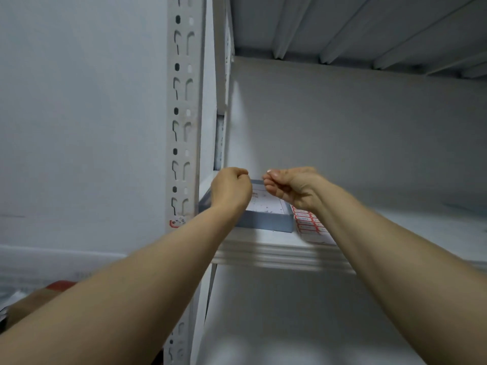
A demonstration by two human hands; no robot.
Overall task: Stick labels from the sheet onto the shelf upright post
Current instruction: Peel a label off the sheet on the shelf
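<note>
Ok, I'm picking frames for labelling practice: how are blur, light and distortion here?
Head view: the left hand, right hand and label sheet are softly blurred, its print unreadable; the light is dim, bluish and even, with a bright patch behind the upright post; the wide angle stretches the forearms.

A white metal shelf [276, 252] sticks out from a tall white post [181, 122] with rows of holes in it. The front edge of the shelf has ridges. A flat grey box [266, 222] sits on the shelf, close to the post, with white paper inside it. Just beside the box, on the right, lies a sheet of labels [309, 226] with red borders. The sheet touches the box. Further right the shelf is plain white.
</note>
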